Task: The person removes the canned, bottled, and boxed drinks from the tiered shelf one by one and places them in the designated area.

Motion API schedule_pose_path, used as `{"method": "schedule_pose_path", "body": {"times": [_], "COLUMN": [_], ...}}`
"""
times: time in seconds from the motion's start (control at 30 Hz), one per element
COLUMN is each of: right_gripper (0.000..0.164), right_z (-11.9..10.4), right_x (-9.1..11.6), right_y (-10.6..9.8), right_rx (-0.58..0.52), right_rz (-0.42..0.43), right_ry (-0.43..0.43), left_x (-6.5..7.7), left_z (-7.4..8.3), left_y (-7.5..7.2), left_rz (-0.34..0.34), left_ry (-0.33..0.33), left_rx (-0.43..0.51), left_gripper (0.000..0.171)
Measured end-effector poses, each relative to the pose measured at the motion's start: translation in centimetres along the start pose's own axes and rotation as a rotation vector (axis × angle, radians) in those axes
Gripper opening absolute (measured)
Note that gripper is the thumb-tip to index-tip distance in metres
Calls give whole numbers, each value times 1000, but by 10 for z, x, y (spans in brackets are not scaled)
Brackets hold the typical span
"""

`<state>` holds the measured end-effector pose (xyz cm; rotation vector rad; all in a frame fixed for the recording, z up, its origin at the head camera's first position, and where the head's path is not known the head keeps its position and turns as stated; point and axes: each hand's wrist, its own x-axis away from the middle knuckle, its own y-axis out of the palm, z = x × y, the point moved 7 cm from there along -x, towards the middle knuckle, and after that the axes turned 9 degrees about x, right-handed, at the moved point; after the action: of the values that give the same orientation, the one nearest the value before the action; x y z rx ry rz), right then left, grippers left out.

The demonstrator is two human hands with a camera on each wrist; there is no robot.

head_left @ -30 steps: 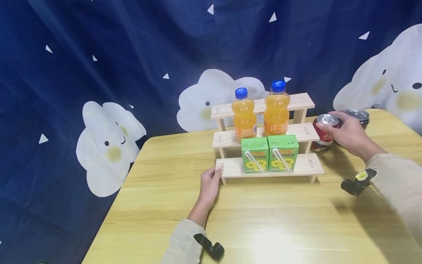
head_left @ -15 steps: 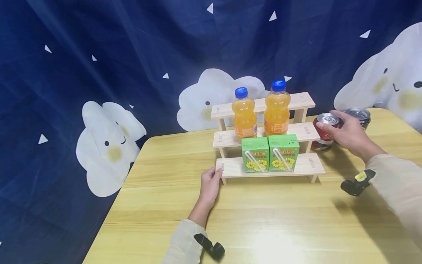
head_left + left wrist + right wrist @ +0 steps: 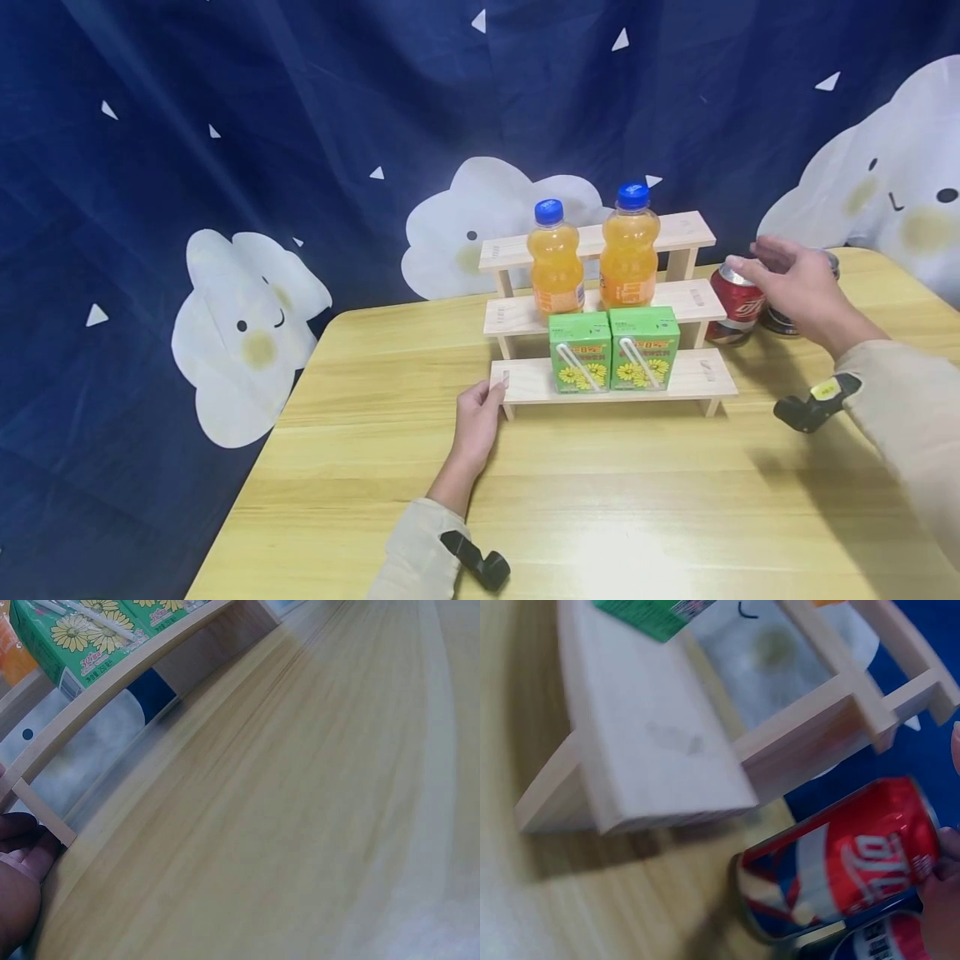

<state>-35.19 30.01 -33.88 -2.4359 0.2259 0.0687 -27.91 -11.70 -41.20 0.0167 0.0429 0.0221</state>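
Observation:
A three-tier wooden display stand (image 3: 517, 379) stands on the table. My left hand (image 3: 477, 423) grips the left end of its lowest board; in the left wrist view, fingers (image 3: 22, 855) lie beside the stand's leg. Two green drink cartons (image 3: 581, 354) with straws sit on the lowest tier. Behind them, two bottles of orange drink (image 3: 555, 262) with blue caps stand on the middle tier. Right of the stand is a red soda can (image 3: 737, 307). My right hand (image 3: 806, 292) hovers at its top, thumb and fingers spread, hiding most of the lid.
A second, darker can (image 3: 780, 322) stands close to the red can, partly behind my right hand. The light wooden table (image 3: 360, 433) extends left and in front of the stand. A blue curtain (image 3: 337, 100) with white clouds hangs behind.
My right hand has loosened around the red can and lifted slightly, and more of the can's label shows. My left hand has stayed on the stand.

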Motion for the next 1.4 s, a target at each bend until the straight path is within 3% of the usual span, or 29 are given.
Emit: {"method": "schedule_pose_path", "body": {"times": [0.27, 0.6, 0.87, 1.13, 1.4], "right_gripper": [82, 69, 67, 70, 74], "right_z": [-24, -70, -103, -124, -136], "right_x": [-2, 16, 26, 28, 28], "right_y": [-9, -5, 5, 24, 38], "right_rx": [-43, -98, -134, -178, -197], "right_rz": [0, 1, -32, -65, -96], "right_ry": [-34, -113, -197, -199, -185], "left_x": [0, -1, 0, -1, -15], "left_z": [-1, -3, 1, 1, -28], "left_y": [-1, 0, -1, -1, -5], "left_rz": [-3, -4, -1, -4, 6], "left_ry": [-1, -1, -4, 5, 1], "left_rx": [7, 28, 5, -14, 13], "left_gripper": [26, 26, 26, 26, 26]}}
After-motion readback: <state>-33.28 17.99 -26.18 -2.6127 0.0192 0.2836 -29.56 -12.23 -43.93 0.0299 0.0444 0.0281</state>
